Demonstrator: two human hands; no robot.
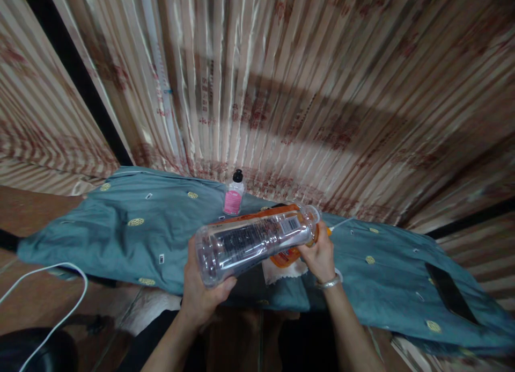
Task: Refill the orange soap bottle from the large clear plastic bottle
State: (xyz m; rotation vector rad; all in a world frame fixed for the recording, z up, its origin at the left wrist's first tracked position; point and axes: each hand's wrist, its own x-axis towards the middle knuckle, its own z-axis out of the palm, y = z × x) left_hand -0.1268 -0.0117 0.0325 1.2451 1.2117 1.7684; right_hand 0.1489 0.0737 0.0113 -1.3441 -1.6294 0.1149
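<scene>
A large clear plastic bottle (257, 238) with an orange and dark printed label lies tilted across both hands, held above the cloth-covered surface. My left hand (201, 291) is wrapped round its wide base. Near the narrower neck end, my right hand (321, 254) closes on the bottle, a bracelet at its wrist. Partly hidden behind and below the bottle are an orange item (285, 258) and a white cloth or tissue (284, 272). Whether liquid is inside the bottle cannot be made out.
A small bottle (233, 196) with a pink label and black cap stands behind. On the teal patterned cloth (161, 227), a dark flat phone-like object (450, 292) lies at right. A pleated curtain (257, 93) hangs behind. At lower left runs a white cable (82, 291).
</scene>
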